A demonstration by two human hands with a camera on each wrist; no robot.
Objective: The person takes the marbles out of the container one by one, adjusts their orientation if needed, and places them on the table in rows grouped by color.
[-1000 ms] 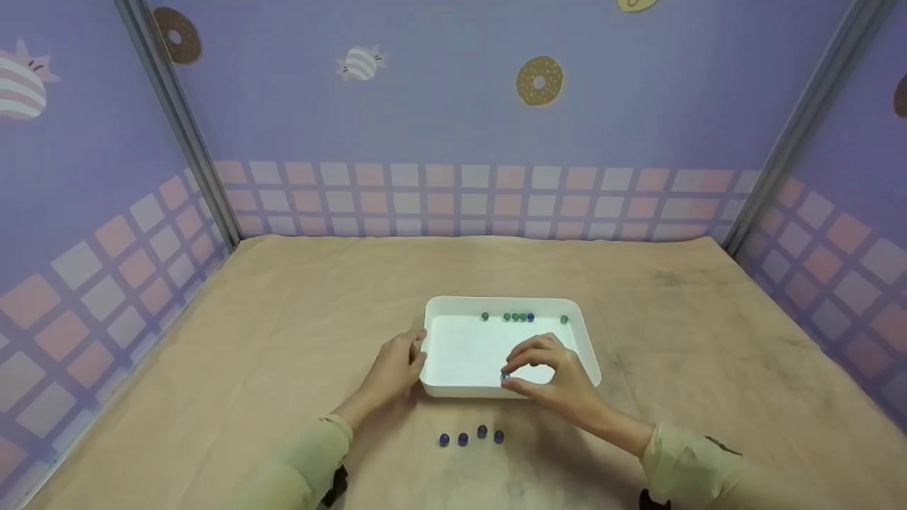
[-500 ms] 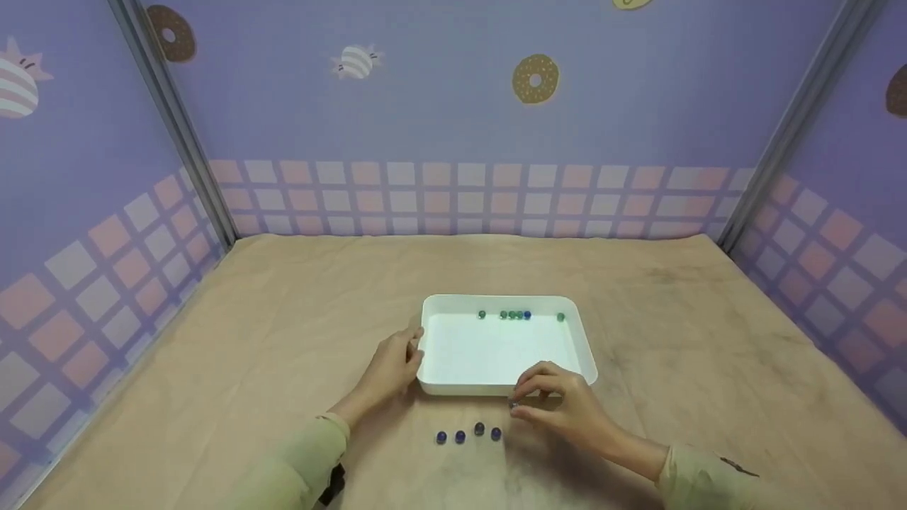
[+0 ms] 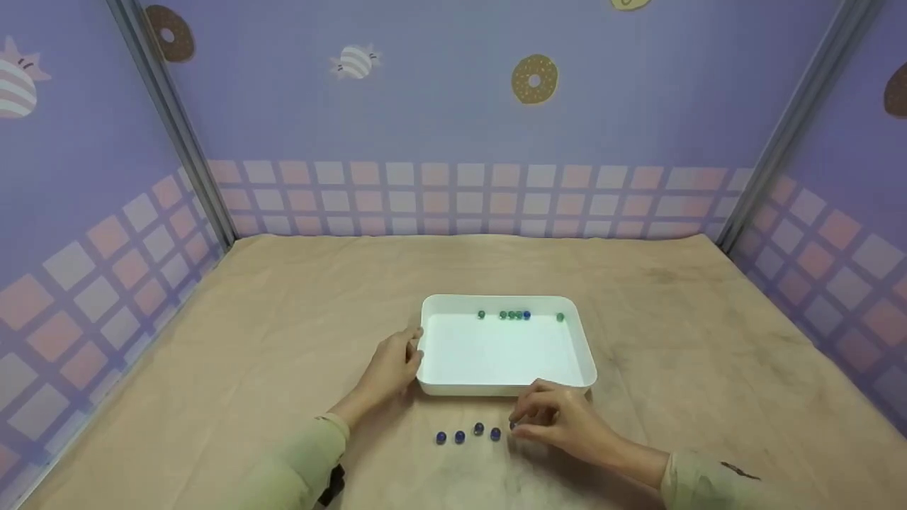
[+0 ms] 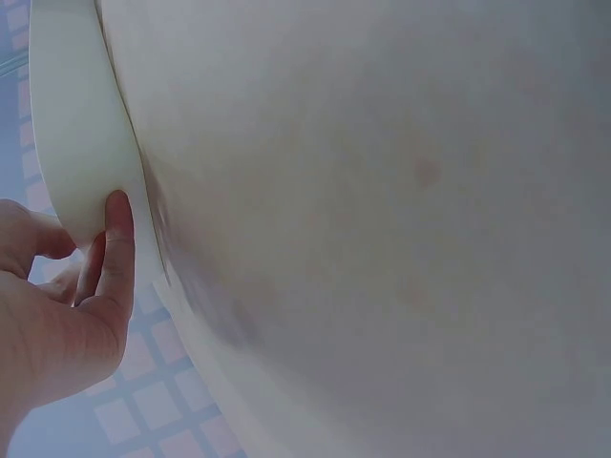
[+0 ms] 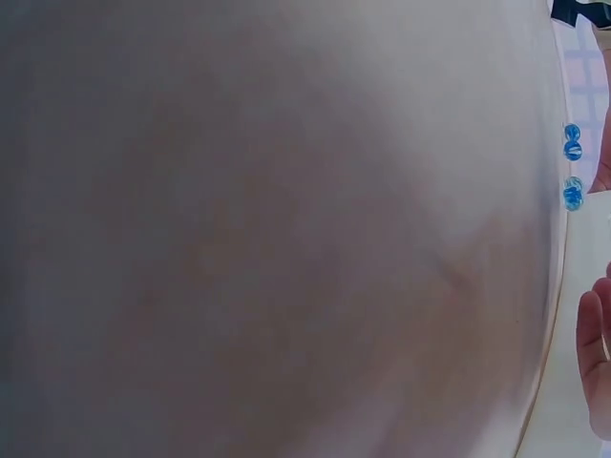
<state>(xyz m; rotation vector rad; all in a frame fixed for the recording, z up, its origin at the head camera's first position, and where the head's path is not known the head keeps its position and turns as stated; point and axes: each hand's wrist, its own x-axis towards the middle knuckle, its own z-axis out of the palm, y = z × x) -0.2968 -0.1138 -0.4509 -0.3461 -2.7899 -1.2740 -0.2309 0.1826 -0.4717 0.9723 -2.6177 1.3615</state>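
My right hand (image 3: 560, 419) is low at the near side of a white tray (image 3: 496, 389), thumb and fingertips pinching a blue marble (image 3: 513, 425) that they partly hide. To its left, several more dark blue marbles (image 3: 460, 437) lie in a loose row on the table; the right wrist view catches blue marbles (image 5: 573, 194) by its right edge, beside the right hand's fingers (image 5: 590, 334). My left hand (image 3: 388, 366) grips the tray's left side. In the left wrist view, a finger of that left hand (image 4: 72, 324) lies against the tray's outer wall (image 4: 86, 134).
Along the tray's far wall sit several green marbles (image 3: 511, 315) and one blue marble (image 3: 526, 315). Brown paper (image 3: 319, 297) covers the table. Patterned purple panels (image 3: 439, 106) stand at the back and both sides, with grey metal posts (image 3: 173, 127) at the corners.
My right hand has come down from over the tray's near rim to the table, carrying the blue marble to the right end of the row. My left hand stays at the tray.
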